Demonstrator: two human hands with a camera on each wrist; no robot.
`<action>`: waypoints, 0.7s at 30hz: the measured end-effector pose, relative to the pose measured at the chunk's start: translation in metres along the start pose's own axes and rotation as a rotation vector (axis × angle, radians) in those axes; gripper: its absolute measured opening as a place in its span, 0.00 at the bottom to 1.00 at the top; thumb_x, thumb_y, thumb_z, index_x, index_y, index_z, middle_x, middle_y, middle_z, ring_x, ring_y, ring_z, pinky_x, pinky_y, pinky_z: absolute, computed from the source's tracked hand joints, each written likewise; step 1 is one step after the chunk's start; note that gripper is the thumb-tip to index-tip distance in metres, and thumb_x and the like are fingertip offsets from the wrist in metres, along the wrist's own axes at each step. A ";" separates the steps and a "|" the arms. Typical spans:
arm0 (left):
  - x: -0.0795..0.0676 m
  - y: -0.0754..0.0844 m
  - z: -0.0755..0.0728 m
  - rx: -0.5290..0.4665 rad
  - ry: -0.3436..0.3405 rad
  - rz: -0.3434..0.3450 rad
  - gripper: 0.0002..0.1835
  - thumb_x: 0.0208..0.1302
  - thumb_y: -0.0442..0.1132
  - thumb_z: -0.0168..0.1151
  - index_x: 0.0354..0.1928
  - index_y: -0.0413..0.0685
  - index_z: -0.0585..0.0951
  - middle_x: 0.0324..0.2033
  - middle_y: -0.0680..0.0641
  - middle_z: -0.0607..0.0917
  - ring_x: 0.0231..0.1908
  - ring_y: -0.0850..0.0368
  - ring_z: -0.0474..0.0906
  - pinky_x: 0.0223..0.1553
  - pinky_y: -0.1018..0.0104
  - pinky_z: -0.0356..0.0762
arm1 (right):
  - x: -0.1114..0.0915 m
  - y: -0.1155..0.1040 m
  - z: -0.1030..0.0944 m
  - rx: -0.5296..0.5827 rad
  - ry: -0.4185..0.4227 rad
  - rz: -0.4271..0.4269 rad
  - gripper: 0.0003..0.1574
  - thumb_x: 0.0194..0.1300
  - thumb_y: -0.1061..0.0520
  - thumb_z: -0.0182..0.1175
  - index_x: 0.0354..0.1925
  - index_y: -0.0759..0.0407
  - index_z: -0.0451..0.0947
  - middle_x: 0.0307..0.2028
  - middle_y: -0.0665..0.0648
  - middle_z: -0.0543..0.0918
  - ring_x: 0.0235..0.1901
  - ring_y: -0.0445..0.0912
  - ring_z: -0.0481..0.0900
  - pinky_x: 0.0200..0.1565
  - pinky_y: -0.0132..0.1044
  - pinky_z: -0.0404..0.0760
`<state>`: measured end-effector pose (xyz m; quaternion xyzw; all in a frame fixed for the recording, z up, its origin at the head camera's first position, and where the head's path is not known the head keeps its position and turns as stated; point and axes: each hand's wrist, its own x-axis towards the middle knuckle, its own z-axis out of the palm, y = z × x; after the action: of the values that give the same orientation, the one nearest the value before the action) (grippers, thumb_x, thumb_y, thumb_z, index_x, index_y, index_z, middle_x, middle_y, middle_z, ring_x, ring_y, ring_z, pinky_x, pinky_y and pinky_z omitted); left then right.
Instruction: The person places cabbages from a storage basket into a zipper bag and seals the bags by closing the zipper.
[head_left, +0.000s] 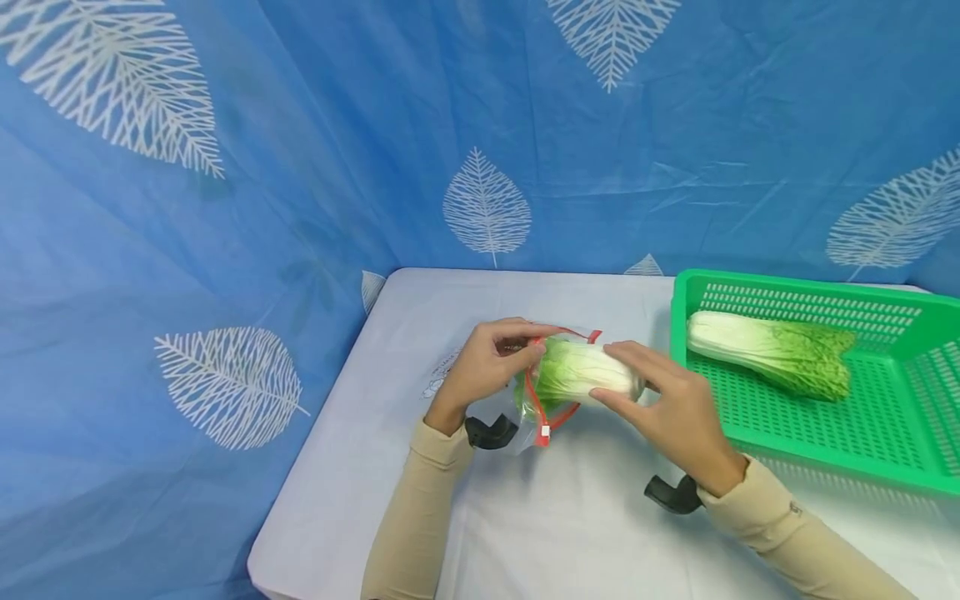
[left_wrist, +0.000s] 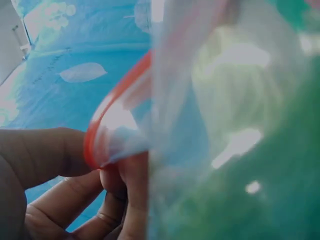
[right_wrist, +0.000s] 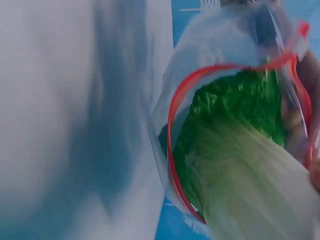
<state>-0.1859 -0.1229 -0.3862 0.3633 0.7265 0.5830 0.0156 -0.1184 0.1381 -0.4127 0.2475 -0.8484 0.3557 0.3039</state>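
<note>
A napa cabbage lies sideways between the hands, its leafy green end inside a clear zip bag with a red-edged mouth. My left hand pinches the bag's red rim between thumb and fingers. With thumb and fingers spread around the white stem end, my right hand grips the cabbage. In the right wrist view the rim encircles the green leaves, while the pale stem sticks out of the mouth. A small white slider sits on the rim's near side.
A green plastic basket stands on the right of the white-covered table. Another napa cabbage lies in it. Blue leaf-print cloth hangs behind and to the left. Black curved pieces are at both wrists.
</note>
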 end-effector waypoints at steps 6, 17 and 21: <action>0.003 -0.012 0.010 0.023 0.004 -0.029 0.14 0.72 0.33 0.63 0.56 0.40 0.86 0.44 0.43 0.87 0.38 0.57 0.81 0.39 0.63 0.81 | -0.015 -0.015 0.026 0.177 -0.056 0.303 0.35 0.52 0.50 0.81 0.59 0.53 0.85 0.56 0.53 0.85 0.54 0.49 0.83 0.44 0.27 0.82; 0.007 -0.029 0.026 0.022 -0.004 -0.016 0.15 0.71 0.34 0.63 0.56 0.39 0.86 0.43 0.48 0.87 0.38 0.58 0.79 0.38 0.65 0.79 | -0.030 -0.010 0.051 0.591 -0.248 0.699 0.35 0.67 0.50 0.71 0.67 0.61 0.76 0.63 0.64 0.78 0.55 0.57 0.84 0.44 0.31 0.83; 0.010 -0.037 0.033 0.051 -0.053 -0.016 0.14 0.72 0.35 0.63 0.56 0.40 0.87 0.42 0.48 0.87 0.37 0.61 0.79 0.38 0.67 0.79 | -0.039 0.002 0.060 0.710 -0.347 0.584 0.37 0.70 0.57 0.67 0.72 0.65 0.69 0.71 0.65 0.69 0.63 0.61 0.76 0.53 0.32 0.80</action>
<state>-0.1975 -0.0924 -0.4247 0.3729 0.7433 0.5545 0.0303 -0.1131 0.1023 -0.4743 0.1431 -0.7469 0.6468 -0.0573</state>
